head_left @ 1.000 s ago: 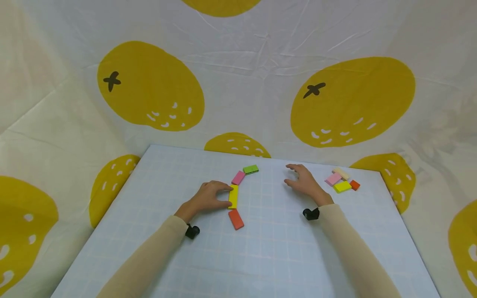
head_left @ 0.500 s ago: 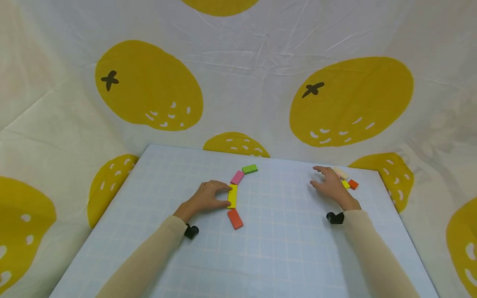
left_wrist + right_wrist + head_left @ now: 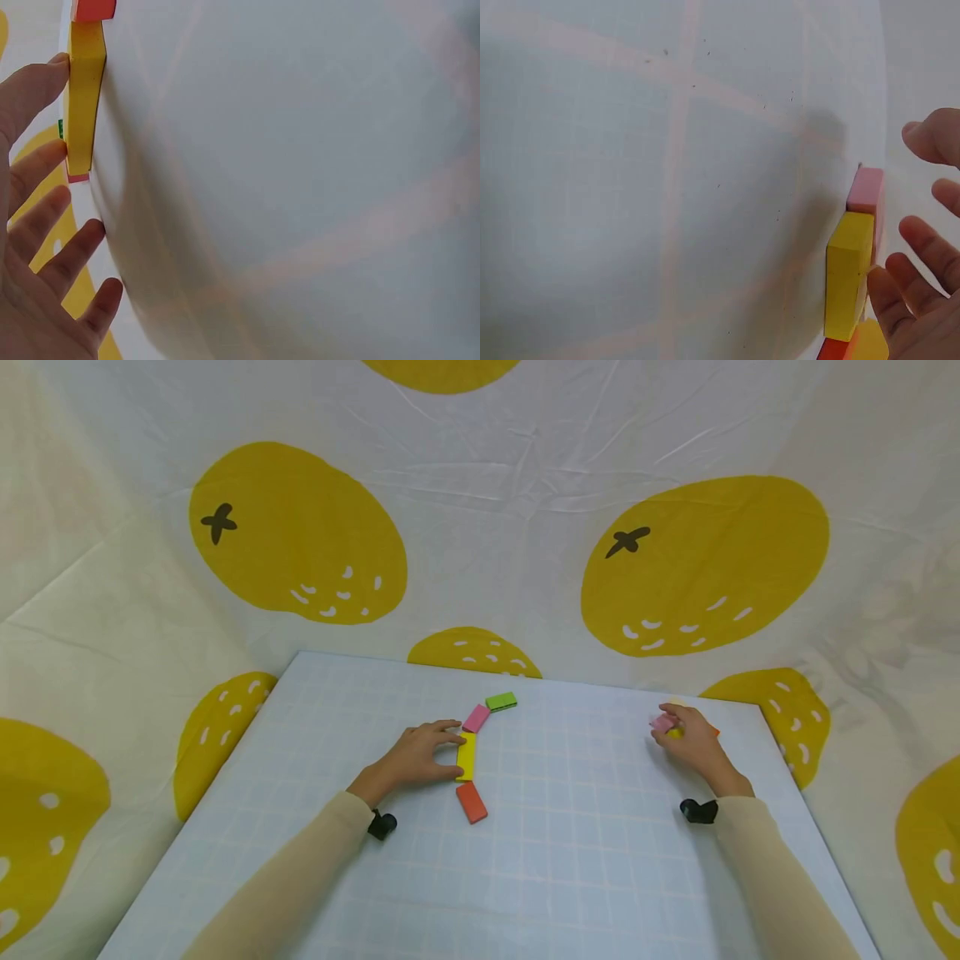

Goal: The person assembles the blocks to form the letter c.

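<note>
My left hand (image 3: 416,755) rests its thumb and forefinger on a yellow block (image 3: 467,757), near its two ends. In the left wrist view the other fingers are spread beside the yellow block (image 3: 85,97). A pink block (image 3: 476,718) and a green block (image 3: 501,701) lie beyond it, and a red block (image 3: 472,802) on the near side, forming a bent row. My right hand (image 3: 696,745) is over a small cluster at the right, thumb and fingers apart around a light pink block (image 3: 663,723). In the right wrist view a yellow block (image 3: 846,277) sits against the light pink one, close to the fingertips.
An orange-red block (image 3: 832,349) and a cream block (image 3: 677,701) of the cluster are partly hidden by the right hand. The pale blue checked table (image 3: 540,877) ends at a white cloth wall (image 3: 495,527) with yellow fruit prints.
My right hand has moved right across the table to the cluster, now covering part of it. The left hand has stayed at the yellow block.
</note>
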### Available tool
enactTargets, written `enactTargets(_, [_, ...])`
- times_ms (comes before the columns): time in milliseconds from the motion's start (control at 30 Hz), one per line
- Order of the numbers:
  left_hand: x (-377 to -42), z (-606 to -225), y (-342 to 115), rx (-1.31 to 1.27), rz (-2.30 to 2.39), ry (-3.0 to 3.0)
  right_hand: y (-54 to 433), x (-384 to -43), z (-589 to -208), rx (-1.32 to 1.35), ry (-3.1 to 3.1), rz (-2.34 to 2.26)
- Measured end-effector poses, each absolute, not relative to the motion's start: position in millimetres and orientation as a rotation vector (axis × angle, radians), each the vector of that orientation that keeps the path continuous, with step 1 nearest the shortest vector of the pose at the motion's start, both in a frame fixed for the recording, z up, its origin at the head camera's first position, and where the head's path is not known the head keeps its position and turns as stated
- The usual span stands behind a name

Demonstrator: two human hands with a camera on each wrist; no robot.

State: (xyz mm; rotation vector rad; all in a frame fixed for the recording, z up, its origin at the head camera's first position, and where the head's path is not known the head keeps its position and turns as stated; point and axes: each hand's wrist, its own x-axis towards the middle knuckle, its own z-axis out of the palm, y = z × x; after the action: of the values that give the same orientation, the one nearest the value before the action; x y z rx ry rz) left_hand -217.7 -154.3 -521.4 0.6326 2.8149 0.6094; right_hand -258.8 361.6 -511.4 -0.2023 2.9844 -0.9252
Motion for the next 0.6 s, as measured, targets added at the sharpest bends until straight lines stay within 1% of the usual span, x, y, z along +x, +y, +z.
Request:
enactTargets(200, [-219.9, -521.4, -153.3, 0.636, 0.541, 2.827, 365.4, -256.3, -512.1, -0.158, 2.974, -0.929])
enactTargets(600, [-222.9, -521.1, -150.4, 0.643, 0.576, 2.833, 371.9, -254.4, -510.7, -0.146, 2.98, -0.931])
